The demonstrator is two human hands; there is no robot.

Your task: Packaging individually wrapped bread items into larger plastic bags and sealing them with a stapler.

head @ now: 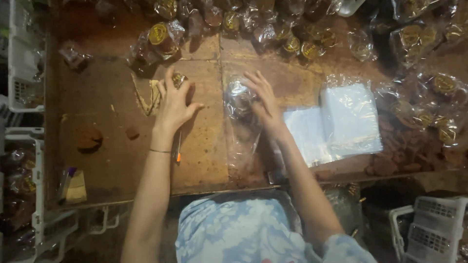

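My left hand [174, 100] rests on the brown wooden table [204, 146], its fingertips pinching a small round gold sticker [178, 79]. My right hand [262, 97] grips the top of a clear plastic bag [240, 122] with a dark brown lump inside; the bag lies flat toward me. A thin bracelet circles my left wrist.
Several packed bags with gold labels [161, 39] crowd the far edge and right side. A stack of flat clear bags [341, 122] lies to the right. An orange-tipped pen [178, 148], brown crumbs [89, 139] and white baskets [24, 58] sit at the left.
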